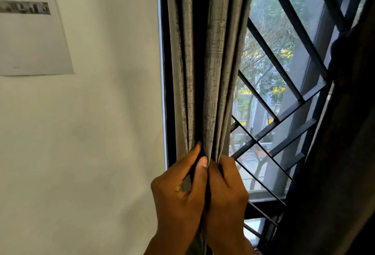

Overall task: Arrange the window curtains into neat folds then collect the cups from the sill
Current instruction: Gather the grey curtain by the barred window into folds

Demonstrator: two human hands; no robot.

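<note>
A grey textured curtain (211, 55) hangs in several vertical folds at the left side of the window, bunched tight at the bottom. My left hand (178, 189) grips the folds from the left, thumb and forefinger pinching the cloth. My right hand (227, 189) presses against it from the right, fingers closed round the same bunch. The two hands touch each other. A second, darker curtain (341, 153) hangs at the far right. No cups and no sill surface are in view.
A black metal window grille (284, 100) with slanted bars covers the glass, with trees and a street beyond. A pale wall (91, 133) fills the left, with a sheet of paper (30, 31) stuck on it at the upper left.
</note>
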